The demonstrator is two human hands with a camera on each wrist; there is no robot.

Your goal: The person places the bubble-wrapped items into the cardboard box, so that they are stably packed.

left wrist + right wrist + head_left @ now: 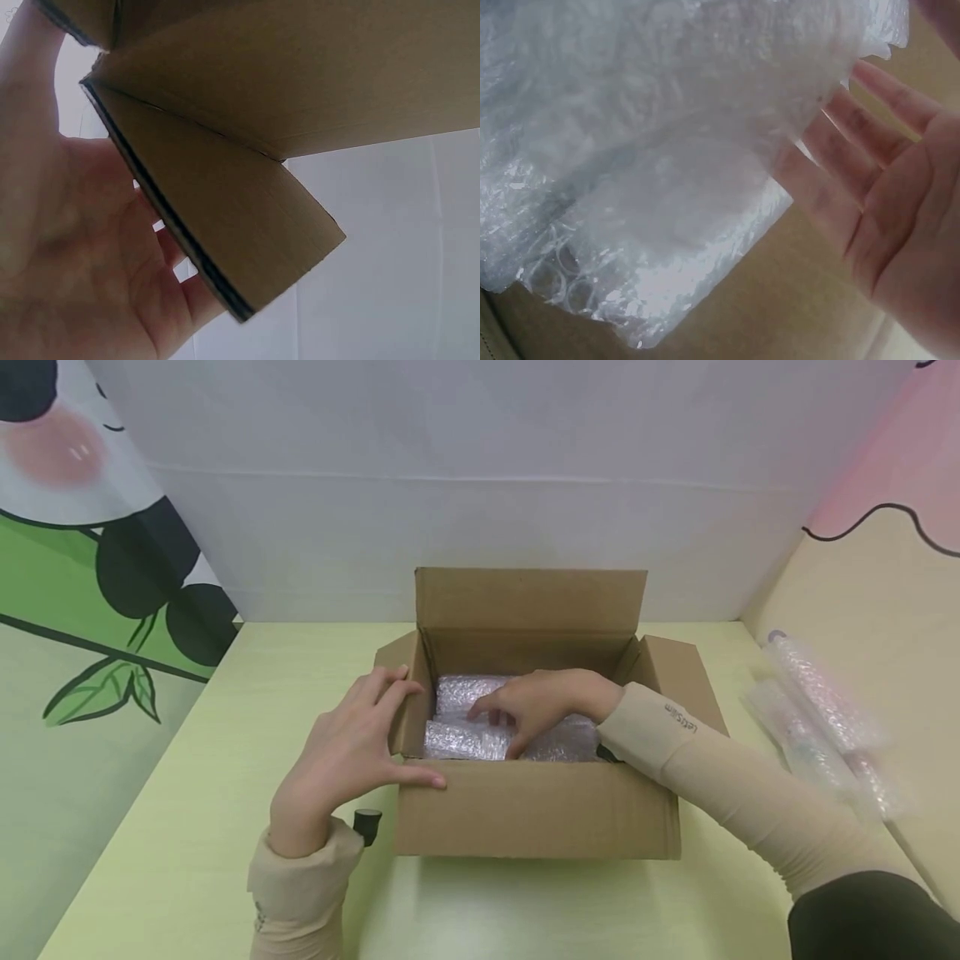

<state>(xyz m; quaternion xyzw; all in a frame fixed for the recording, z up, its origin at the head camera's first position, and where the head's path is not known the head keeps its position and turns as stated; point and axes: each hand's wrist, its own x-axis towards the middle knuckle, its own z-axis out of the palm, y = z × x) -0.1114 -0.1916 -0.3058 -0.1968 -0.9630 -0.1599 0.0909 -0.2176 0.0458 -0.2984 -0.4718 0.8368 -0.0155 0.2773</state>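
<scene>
A brown cardboard box (536,810) stands with its flaps spread. My left hand (341,756) holds its left front corner, the thumb on the front panel and the fingers over the left flap (210,195). Inside the box lie several bubble-wrapped packages (465,741). Reaching in from the right, my right hand (543,697) is over them with fingers spread and slightly bent. The right wrist view shows the fingertips partly hidden behind clear bubble wrap (667,165), with the palm bare. What the wrap contains is hidden.
More bubble-wrapped packages (821,702) lie at the table's right side. The pale yellow-green table (202,827) meets a white back wall (487,527) and printed side panels. A small black object (367,825) is at the left wrist.
</scene>
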